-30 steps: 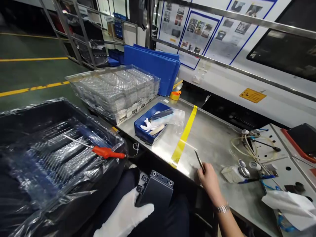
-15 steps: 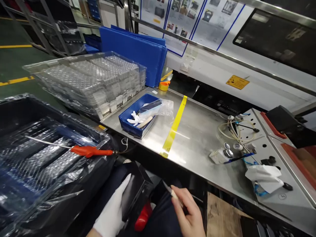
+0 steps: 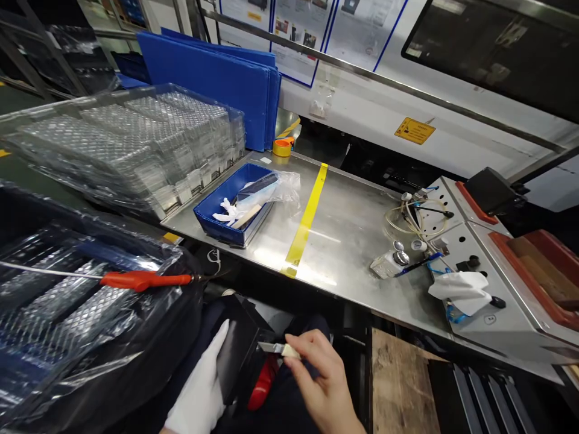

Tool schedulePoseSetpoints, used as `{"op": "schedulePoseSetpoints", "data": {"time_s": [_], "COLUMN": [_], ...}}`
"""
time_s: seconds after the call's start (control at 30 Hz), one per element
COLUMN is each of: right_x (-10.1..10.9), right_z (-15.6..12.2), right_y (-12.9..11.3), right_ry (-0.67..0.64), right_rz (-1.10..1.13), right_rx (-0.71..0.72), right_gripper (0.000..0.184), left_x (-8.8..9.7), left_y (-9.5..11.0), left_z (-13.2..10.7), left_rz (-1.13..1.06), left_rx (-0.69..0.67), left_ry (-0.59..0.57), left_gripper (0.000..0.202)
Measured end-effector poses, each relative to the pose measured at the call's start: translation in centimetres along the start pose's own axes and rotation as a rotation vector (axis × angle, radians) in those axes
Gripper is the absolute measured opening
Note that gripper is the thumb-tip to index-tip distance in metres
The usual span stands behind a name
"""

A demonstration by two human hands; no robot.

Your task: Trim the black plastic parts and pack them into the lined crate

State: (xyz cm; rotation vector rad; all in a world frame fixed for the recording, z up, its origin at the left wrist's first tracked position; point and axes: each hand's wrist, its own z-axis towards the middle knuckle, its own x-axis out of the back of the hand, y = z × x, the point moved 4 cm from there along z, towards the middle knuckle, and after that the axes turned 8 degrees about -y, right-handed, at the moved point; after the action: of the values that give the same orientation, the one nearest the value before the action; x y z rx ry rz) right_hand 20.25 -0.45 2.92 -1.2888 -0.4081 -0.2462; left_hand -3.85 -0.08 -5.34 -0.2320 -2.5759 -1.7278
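My left hand [image 3: 201,386], in a white glove, grips a black box-like plastic part [image 3: 237,346] above my lap, its thumb lying along the near face. Bare and ungloved, my right hand [image 3: 319,374] pinches a small knife [image 3: 275,348] by its pale handle. The blade points left and its tip is at the right edge of the black part; whether it touches cannot be told. Below the knife a red object [image 3: 263,381] shows beside my leg, partly hidden.
To the left, an orange-red air gun [image 3: 145,279] lies across a black-lined bin [image 3: 181,301]. The steel bench [image 3: 344,241] carries a blue tray [image 3: 221,232], clear plastic trays [image 3: 136,132], yellow tape roll [image 3: 283,147], a glass bottle [image 3: 386,265] and a grey control box [image 3: 488,301].
My right hand has moved left and turned, bringing the knife blade to the black part's edge. The left hand keeps its hold. The view has shifted slightly right.
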Motion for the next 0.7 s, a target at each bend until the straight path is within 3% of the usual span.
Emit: {"op": "schedulePoseSetpoints", "data": {"time_s": [0.07, 0.13, 0.23, 0.4, 0.47, 0.57, 0.7], "right_x": [1.4, 2.7, 3.1, 1.0, 0.4, 0.2, 0.3], "right_z": [-0.2, -0.4, -0.8, -2.3, -3.1, -4.1, -4.5], "right_y": [0.5, 0.6, -0.7, -2.4, -2.1, -1.6, -1.0], "right_ry": [0.069, 0.102, -0.061, -0.347, -0.396, -0.444, -0.393], "right_rz": [-0.018, -0.021, 0.014, -0.031, -0.034, 0.000, -0.019], "right_rx": [-0.071, -0.145, -0.188, -0.291, -0.341, -0.337, -0.266], "right_gripper": [0.027, 0.022, 0.023, 0.033, 0.031, 0.028, 0.027], "left_x": [0.3, 0.6, 0.1, -1.7, -1.9, -1.7, -1.5], "left_y": [0.4, 0.2, -0.1, 0.6, 0.5, 0.7, 1.7], "left_z": [0.2, 0.5, 1.0, 1.5, 1.4, 1.4, 1.0], "left_rz": [-0.006, -0.238, -0.681, -1.034, -1.118, -1.170, -1.131], "left_rx": [0.036, 0.146, 0.356, 0.469, 0.485, 0.463, 0.541], "left_ry": [0.040, 0.111, 0.198, -0.046, -0.091, -0.069, 0.010], "left_gripper": [0.074, 0.062, 0.034, 0.032, 0.030, 0.027, 0.027]}}
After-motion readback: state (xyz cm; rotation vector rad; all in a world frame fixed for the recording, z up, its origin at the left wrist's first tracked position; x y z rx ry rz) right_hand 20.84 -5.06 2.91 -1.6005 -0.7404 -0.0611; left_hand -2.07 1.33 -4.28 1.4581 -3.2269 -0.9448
